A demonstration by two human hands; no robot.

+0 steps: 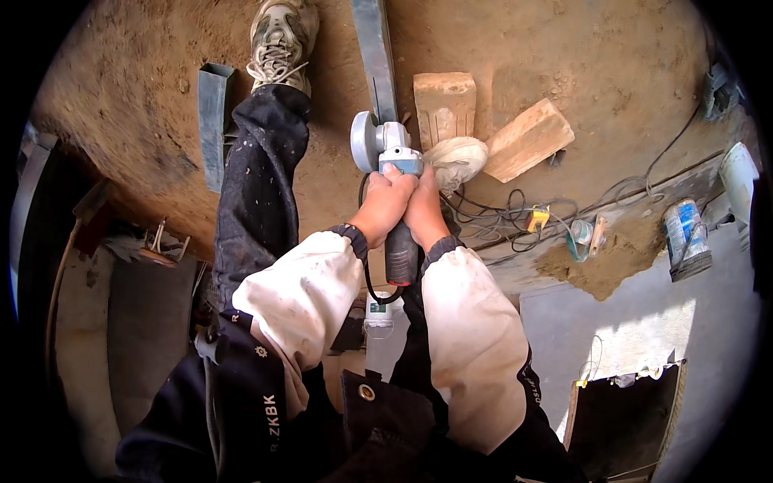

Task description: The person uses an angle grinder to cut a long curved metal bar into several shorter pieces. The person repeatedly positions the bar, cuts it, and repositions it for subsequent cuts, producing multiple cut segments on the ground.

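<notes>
Both of my hands grip an angle grinder [402, 251] at the middle of the view. My left hand [381, 208] wraps its body from the left, while my right hand [426, 208] closes on it from the right. The grinder's round grey wheel guard [365, 143] faces left. A long grey square metal tube [375, 60] runs away from me beyond the tool. Its near end is hidden behind the grinder head, and I cannot tell whether the disc touches it. A black cord loops below the handle.
My left shoe [282, 40] is beside a short square tube [214, 129]; my right shoe [460, 157] is against two bricks [445, 101]. Tangled cables [503, 217], a yellow tool [538, 218], a tape roll [579, 233] and a blue-white bucket [684, 233] lie right.
</notes>
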